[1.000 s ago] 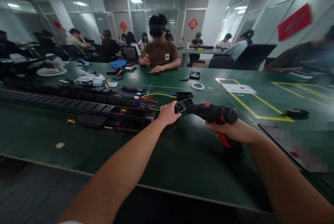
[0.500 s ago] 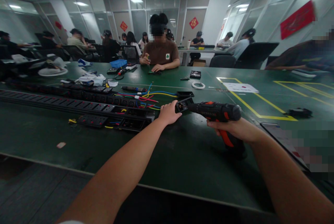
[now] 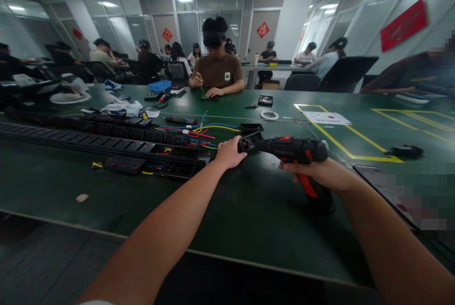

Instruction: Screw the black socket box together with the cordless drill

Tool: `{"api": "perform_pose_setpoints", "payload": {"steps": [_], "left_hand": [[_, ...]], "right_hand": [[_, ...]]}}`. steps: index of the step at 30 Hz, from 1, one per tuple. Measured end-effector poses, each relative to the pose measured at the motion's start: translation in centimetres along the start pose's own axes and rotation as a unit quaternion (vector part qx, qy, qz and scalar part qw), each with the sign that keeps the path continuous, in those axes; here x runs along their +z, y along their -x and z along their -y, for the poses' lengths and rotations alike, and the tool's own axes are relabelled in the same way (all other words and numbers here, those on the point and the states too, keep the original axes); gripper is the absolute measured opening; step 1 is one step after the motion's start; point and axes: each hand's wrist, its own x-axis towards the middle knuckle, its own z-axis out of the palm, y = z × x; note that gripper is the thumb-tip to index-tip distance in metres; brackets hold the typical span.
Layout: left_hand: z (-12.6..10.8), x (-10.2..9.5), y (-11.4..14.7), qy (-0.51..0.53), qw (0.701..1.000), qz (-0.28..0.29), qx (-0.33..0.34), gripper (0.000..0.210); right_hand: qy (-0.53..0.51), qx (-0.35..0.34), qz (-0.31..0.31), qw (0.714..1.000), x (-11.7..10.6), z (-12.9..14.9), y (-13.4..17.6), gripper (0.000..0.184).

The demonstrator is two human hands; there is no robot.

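My left hand (image 3: 230, 152) is closed on a small black plastic housing (image 3: 249, 142), tilted above the green table. My right hand (image 3: 316, 172) grips a black and orange cordless drill (image 3: 296, 150) by its handle, the trigger area under the fingers. The drill's nose points left and meets the housing's open side; the bit's tip is hidden. Behind the housing lies another black frame (image 3: 251, 128) beside blue and yellow wires (image 3: 216, 128). Left of my left hand stretches a long black power strip (image 3: 88, 140) with a rectangular opening at its near end.
A short black socket block (image 3: 126, 164) lies in front of the strip. A white tape ring (image 3: 269, 115), a paper sheet (image 3: 327, 118) and a tablet-like device (image 3: 386, 193) are on the table (image 3: 249, 229). Across it, a person in brown (image 3: 216, 70) works with a screwdriver.
Both hands, the drill and the housing hold nearly the same pose. The whole view has shifted very slightly.
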Motion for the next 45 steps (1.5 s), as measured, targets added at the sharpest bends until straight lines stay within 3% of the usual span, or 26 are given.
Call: {"api": "perform_pose_setpoints", "payload": {"steps": [9, 45], "left_hand": [[0.15, 0.14, -0.08, -0.004, 1.0, -0.001, 0.002, 0.063], [0.07, 0.2, -0.05, -0.01, 1.0, -0.003, 0.004, 0.066]], "right_hand": [[0.009, -0.008, -0.006, 1.0, 0.44, 0.93, 0.41, 0.053], [0.042, 0.008, -0.007, 0.999, 0.34, 0.29, 0.19, 0.049]]}}
